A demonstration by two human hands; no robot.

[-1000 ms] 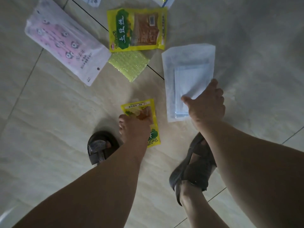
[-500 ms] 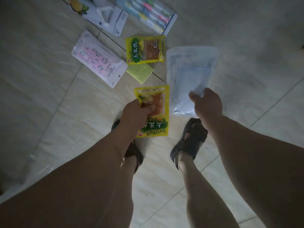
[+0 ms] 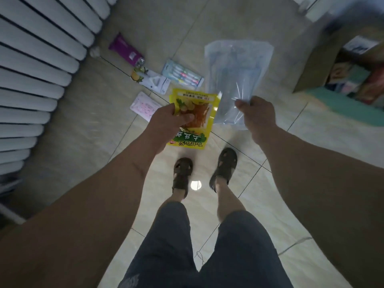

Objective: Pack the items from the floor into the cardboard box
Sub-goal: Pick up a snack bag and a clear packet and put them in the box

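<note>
At the centre of the frame the left hand [image 3: 166, 119] grips a yellow snack bag [image 3: 193, 119], thumb and fingers curled on its left edge. Just to its right, the right hand [image 3: 257, 115] pinches the lower edge of a clear plastic pouch [image 3: 236, 75], which stands up above the fist. Both are held above the tiled floor [image 3: 259, 208]. The cardboard box [image 3: 315, 65], already holding things, sits at the upper right. A toothbrush pack [image 3: 182, 74], a purple packet [image 3: 124, 48], a pink packet [image 3: 144, 104] and a white carded item [image 3: 152, 80] lie on the floor at upper centre, near a white radiator [image 3: 41, 59] at upper left.
</note>
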